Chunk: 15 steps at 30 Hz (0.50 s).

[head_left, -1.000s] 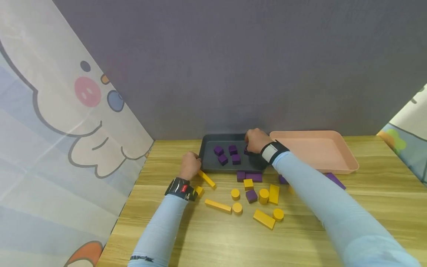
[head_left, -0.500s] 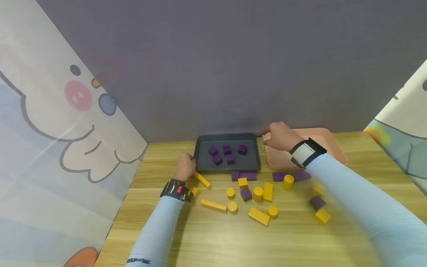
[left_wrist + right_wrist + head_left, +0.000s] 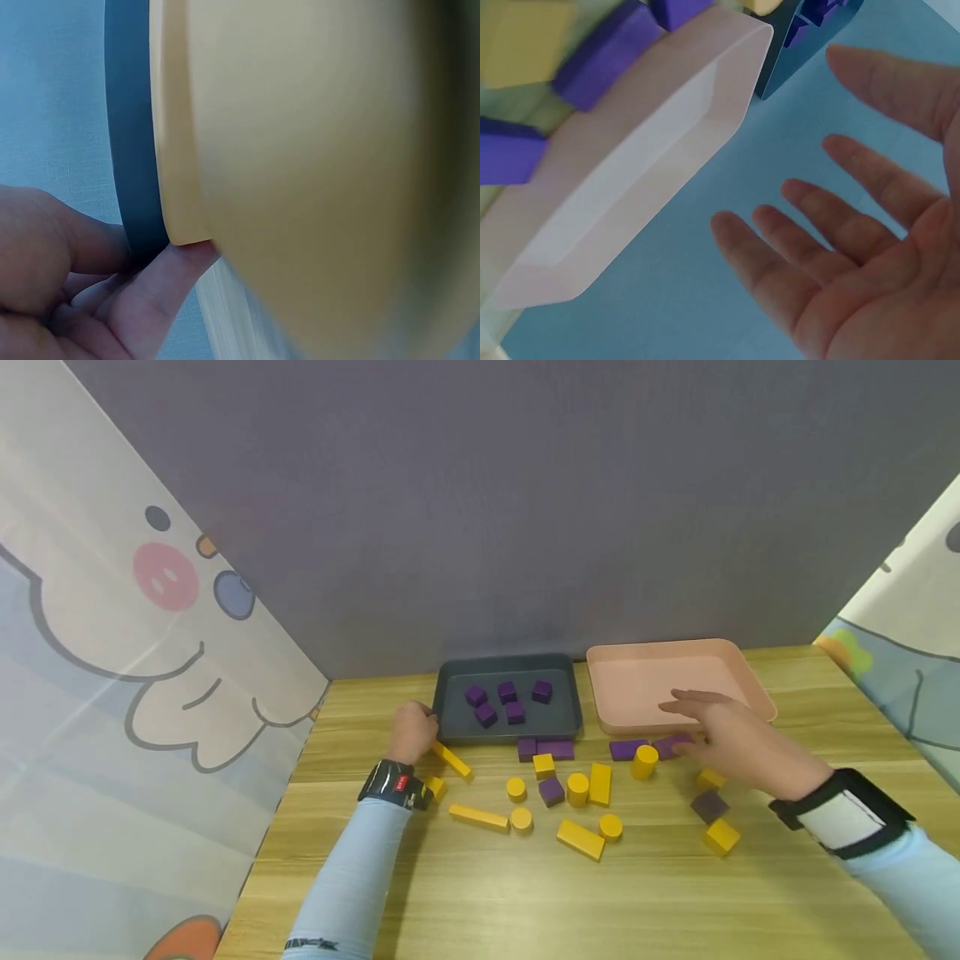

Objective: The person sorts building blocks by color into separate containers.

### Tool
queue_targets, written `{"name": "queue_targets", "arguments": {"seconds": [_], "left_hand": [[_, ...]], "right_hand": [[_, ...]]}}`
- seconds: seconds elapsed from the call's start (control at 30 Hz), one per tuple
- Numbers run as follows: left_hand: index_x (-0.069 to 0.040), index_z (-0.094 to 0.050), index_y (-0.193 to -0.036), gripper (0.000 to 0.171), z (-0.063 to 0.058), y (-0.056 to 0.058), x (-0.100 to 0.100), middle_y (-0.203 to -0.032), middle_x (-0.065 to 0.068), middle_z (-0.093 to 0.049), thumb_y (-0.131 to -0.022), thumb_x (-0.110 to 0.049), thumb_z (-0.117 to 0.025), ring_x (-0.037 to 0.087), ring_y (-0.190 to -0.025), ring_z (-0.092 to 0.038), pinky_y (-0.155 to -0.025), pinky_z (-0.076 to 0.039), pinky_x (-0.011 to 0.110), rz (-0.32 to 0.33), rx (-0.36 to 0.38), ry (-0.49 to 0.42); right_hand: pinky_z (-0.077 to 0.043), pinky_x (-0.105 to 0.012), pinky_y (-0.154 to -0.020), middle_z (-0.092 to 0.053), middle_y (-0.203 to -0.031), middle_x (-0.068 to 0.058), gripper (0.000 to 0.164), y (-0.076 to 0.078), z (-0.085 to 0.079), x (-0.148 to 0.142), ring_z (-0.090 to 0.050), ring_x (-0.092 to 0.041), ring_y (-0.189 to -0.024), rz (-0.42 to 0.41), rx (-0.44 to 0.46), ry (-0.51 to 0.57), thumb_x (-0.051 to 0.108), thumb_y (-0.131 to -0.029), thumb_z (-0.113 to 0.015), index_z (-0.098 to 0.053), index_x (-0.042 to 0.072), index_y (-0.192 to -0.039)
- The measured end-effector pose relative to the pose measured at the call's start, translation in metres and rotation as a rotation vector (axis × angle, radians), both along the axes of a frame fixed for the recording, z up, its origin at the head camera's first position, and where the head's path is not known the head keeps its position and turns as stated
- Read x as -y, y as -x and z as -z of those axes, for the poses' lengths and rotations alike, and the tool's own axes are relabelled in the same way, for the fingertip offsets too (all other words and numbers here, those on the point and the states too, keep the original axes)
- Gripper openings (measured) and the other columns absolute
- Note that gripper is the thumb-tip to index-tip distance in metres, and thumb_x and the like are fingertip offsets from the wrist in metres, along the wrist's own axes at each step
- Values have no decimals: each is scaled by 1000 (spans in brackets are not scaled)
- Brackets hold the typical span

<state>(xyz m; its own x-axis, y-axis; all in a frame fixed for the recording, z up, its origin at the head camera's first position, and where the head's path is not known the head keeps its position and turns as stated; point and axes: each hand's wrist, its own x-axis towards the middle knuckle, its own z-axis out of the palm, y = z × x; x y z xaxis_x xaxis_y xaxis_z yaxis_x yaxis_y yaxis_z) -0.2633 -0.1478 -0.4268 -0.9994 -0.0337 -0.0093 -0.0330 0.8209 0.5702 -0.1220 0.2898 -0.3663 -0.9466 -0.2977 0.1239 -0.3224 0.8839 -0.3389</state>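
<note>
Pink tray point(image 3: 637, 681): over on the right, just beside the dark tray point(image 3: 553, 724).
Dark tray: left rim pinched between the left hand's point(image 3: 413, 732) thumb and fingers.
Right hand point(image 3: 738, 739): fingers spread wide, nothing held!
Purple slab point(image 3: 664, 748): left of the right palm, by the thumb, contact unclear; long axis roughly along the pink rim; right hand's nearer.
Purple cubes point(image 3: 515, 713): five, inside the dark tray.

Red label point(image 3: 402, 782): set on the black wristband point(image 3: 382, 780), at the near left of the dark tray point(image 3: 551, 723); its pale characters are too small to be read
Dark lettering point(image 3: 311, 944): borne on the light blue left sleeve point(image 3: 347, 868), farther from the dark tray than the black wristband; no word can be made out
</note>
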Motion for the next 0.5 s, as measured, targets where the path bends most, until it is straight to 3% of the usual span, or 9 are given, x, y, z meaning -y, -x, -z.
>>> {"name": "queue_targets", "arguments": {"seconds": [0.13, 0.27, 0.33, 0.5], "left_hand": [[8, -76, -91, 25, 0, -1, 0, -84, 20, -70, -99, -8, -58, 22, -64, -58, -50, -44, 24, 3, 7, -12], [8, -76, -90, 25, 0, 1, 1, -85, 21, -71, -99, -8, -58, 23, -66, -59, -50, -44, 25, 7, -15, -5], [7, -76, -88, 25, 0, 1, 1, -83, 19, -71, -99, -8, -59, 22, -65, -58, -50, -43, 24, 6, -23, 2], [5, -74, -82, 26, -1, 1, 0, -77, 16, -67, -99, -8, -59, 20, -63, -55, -48, -41, 23, 7, -1, 3]], "right_hand": [[-57, -58, -95, -58, -146, -26, 61, -29, 9, -12, -62, -46, -126, -96, -65, -66, -8, -74, -83, -68, 3, -132], [-61, -51, -86, -62, -140, -18, 70, -46, 22, -20, -66, -39, -119, -157, -146, -115, -14, -63, -88, -71, 10, -126], [-62, -49, -84, -65, -135, -17, 68, -51, 29, -22, -67, -39, -118, -177, -164, -148, -16, -62, -87, -73, 13, -122], [-62, -48, -84, -71, -127, -10, 66, -62, 46, -25, -70, -34, -113, -214, -90, -196, -24, -67, -76, -76, 20, -117]]}}
